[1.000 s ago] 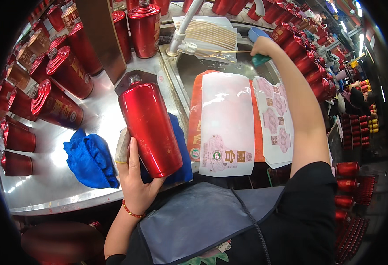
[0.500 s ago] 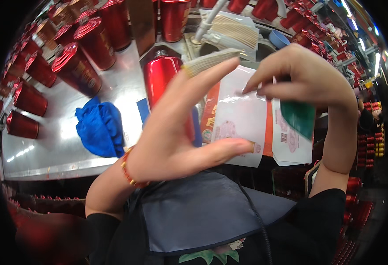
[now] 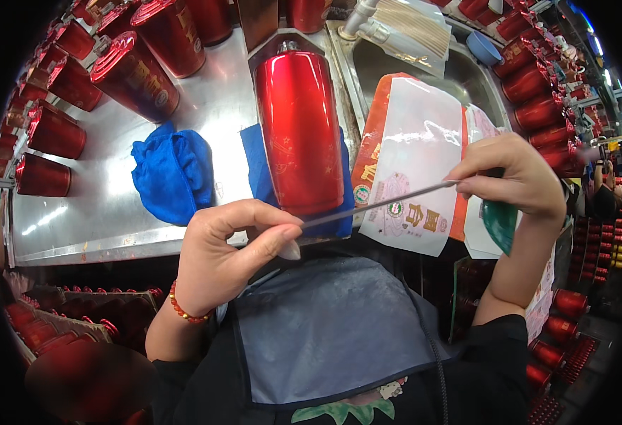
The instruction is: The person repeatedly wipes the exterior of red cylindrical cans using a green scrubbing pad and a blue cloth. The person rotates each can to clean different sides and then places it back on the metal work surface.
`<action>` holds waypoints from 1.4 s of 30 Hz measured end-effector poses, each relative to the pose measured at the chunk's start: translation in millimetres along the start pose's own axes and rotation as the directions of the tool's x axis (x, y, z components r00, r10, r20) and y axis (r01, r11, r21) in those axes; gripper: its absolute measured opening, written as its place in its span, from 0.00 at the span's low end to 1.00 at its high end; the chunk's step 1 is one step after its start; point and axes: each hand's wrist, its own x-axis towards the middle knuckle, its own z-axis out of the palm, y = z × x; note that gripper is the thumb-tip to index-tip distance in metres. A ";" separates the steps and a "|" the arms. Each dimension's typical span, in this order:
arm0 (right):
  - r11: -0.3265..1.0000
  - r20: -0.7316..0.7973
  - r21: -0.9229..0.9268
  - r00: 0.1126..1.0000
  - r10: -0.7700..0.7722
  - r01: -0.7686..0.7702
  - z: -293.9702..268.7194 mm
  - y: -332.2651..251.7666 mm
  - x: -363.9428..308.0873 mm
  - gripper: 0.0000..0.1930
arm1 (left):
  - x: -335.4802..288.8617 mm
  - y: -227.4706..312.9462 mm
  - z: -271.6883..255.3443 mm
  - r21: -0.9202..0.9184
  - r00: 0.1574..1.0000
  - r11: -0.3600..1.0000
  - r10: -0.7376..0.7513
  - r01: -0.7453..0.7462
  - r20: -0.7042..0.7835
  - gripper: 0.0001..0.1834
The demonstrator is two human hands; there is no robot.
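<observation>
Left, tapered glossy red containers [image 3: 135,79] stand on a shiny steel table [image 3: 105,184] beside a crumpled blue cloth [image 3: 171,173]. The left hand [image 3: 226,244], thumb against fingers, pinches a thin grey strip [image 3: 381,203], stretched just near of a smooth rounded red bottle [image 3: 300,134]. Right, a translucent printed sheet [image 3: 424,134] overlaps a steel sink [image 3: 463,74]; the right hand [image 3: 516,173] pinches the strip's other end, a smooth green piece [image 3: 498,223] below its palm.

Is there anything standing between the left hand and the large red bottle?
Nothing visible stands between the left hand and the red bottle. The thin strip runs from that hand to the right hand, below the bottle's base in this view.
</observation>
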 end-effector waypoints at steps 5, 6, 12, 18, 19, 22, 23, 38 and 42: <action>0.832 -0.247 -0.380 0.911 0.331 -0.405 28.1 21.9 -9.8 0.12 | 4.2 -1.0 12.4 -0.003 0.996 0.998 -0.060 0.060 -0.064 0.04; 0.820 -0.345 -0.419 0.904 0.253 -0.389 32.5 21.3 -12.8 0.13 | 6.5 0.6 14.8 0.040 0.998 0.999 -0.035 0.037 -0.046 0.04; 0.976 -0.463 -0.115 0.859 -0.218 0.185 90.3 -33.9 15.5 0.21 | 15.1 15.6 31.5 0.134 0.998 0.990 0.044 -0.049 0.042 0.05; 0.952 -0.469 -0.082 0.831 -0.299 0.296 149.1 -25.2 36.7 0.25 | 6.7 5.0 32.4 -0.068 0.993 0.992 -0.112 0.109 -0.048 0.05; 0.945 -0.484 -0.077 0.817 -0.314 0.318 151.0 -24.4 38.8 0.19 | 5.2 2.8 30.2 -0.091 0.989 0.987 -0.140 0.136 -0.044 0.05; 0.928 -0.445 -0.144 0.815 -0.372 0.344 150.5 -17.3 42.0 0.14 | 0.3 -3.6 29.8 -0.160 0.983 0.973 -0.177 0.166 -0.055 0.05; 0.936 -0.448 -0.117 0.823 -0.349 0.333 148.9 -16.7 42.5 0.12 | -0.7 -5.3 28.3 -0.154 0.979 0.972 -0.190 0.178 -0.067 0.05; 0.897 -0.225 0.440 0.971 0.079 0.029 125.2 -0.6 52.7 0.03 | -6.1 -19.8 5.9 0.729 0.866 0.637 0.484 -0.249 -0.127 0.32; 0.864 -0.203 0.504 0.969 0.138 -0.017 122.5 2.1 55.2 0.03 | 14.2 -36.8 23.8 0.769 0.897 0.605 0.431 -0.208 -0.097 0.56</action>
